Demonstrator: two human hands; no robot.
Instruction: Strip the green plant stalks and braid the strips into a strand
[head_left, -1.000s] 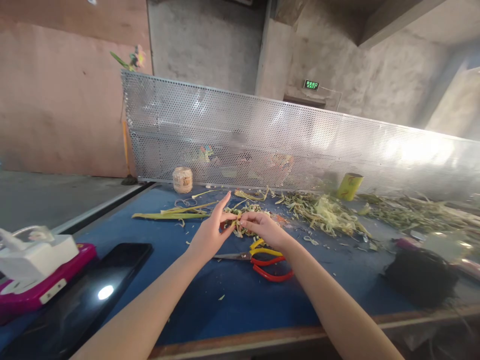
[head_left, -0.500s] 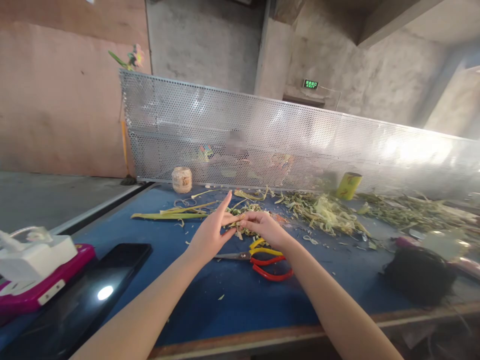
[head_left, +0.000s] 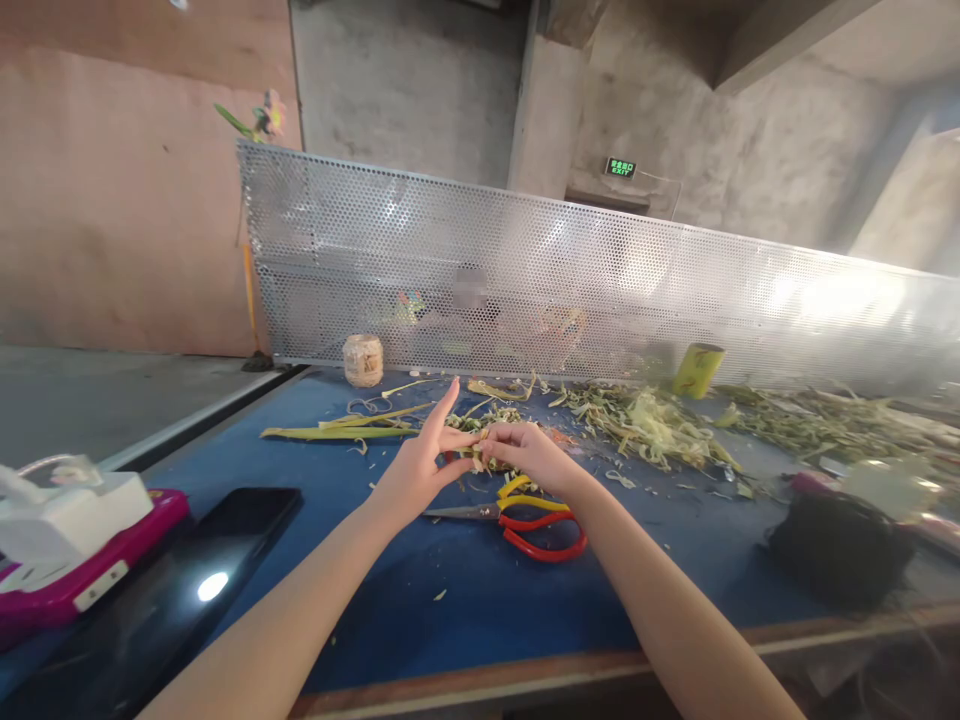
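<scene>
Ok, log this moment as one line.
right hand: pinching small plant piece | left hand: at same piece, one finger raised, grip unclear | scissors: on blue table, nearer wearer than hands

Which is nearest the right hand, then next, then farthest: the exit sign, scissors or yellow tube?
1. Scissors: just below the right hand in the picture.
2. Yellow tube: farther back, on the right.
3. Exit sign: high on the back wall.

I can't make out the plant piece between the left hand and right hand; they cover most of it. The magenta power strip is cut off leftward, shapes behind the perforated panel blur, and the dark lump at right is smudged.
</scene>
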